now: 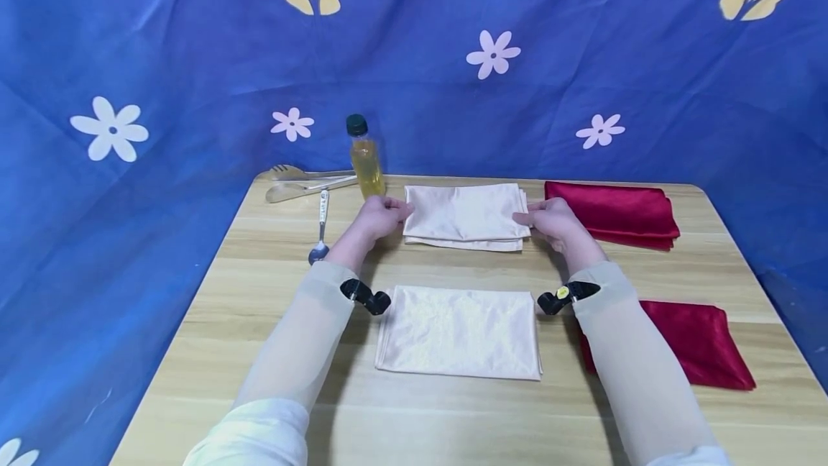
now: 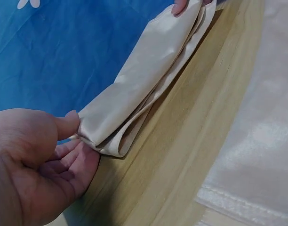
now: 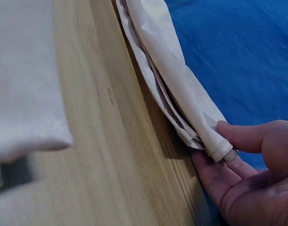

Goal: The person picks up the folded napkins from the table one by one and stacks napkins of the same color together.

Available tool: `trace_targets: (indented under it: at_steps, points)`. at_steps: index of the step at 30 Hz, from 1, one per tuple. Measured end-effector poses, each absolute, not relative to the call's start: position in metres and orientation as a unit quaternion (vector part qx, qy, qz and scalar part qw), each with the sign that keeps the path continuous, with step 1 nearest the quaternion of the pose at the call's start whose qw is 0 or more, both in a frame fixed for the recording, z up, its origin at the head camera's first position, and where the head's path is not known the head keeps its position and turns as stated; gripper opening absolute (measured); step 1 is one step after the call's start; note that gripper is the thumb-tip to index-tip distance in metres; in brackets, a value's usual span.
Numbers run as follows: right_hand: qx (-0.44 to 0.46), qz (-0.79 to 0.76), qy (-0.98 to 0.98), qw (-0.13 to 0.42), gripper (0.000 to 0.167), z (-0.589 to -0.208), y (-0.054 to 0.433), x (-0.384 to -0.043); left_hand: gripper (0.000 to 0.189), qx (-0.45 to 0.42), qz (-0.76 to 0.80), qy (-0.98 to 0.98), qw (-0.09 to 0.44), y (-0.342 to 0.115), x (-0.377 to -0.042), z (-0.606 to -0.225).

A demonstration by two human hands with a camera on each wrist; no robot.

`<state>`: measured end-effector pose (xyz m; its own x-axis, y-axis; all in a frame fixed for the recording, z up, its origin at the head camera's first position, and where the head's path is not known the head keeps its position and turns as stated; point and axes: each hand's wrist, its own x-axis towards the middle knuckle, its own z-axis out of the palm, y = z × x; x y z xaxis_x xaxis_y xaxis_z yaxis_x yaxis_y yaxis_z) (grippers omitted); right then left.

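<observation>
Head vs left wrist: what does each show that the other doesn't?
Head only: bottle, tongs, spoon, far red cloth, near red cloth.

Left wrist only: open gaps between layers of the far pale cloth, and stitching along the edge of the near pale cloth.

Both: the two pale cloths, left hand pinching the far one, right hand (just fingertips in left wrist), wooden table, blue backdrop.
</observation>
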<state>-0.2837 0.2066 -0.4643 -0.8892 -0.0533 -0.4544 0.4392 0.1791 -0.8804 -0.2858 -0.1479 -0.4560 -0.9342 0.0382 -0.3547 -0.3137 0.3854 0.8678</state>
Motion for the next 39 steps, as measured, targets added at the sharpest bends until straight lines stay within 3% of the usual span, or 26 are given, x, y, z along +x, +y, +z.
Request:
trace_targets:
  at_steps: [16,39]
  points:
    - [0.121,-0.643,0.747,0.118,0.041,-0.464,0.209,-0.282,0.025,-0.099,0.586,0.800,0.082,-0.149,-0.287,-0.467]
    - [0.093,-0.633,0.764,0.085,0.046,-0.432,0.218,-0.250,0.025,-0.082,0.647,0.755,0.073,-0.159,-0.262,-0.442]
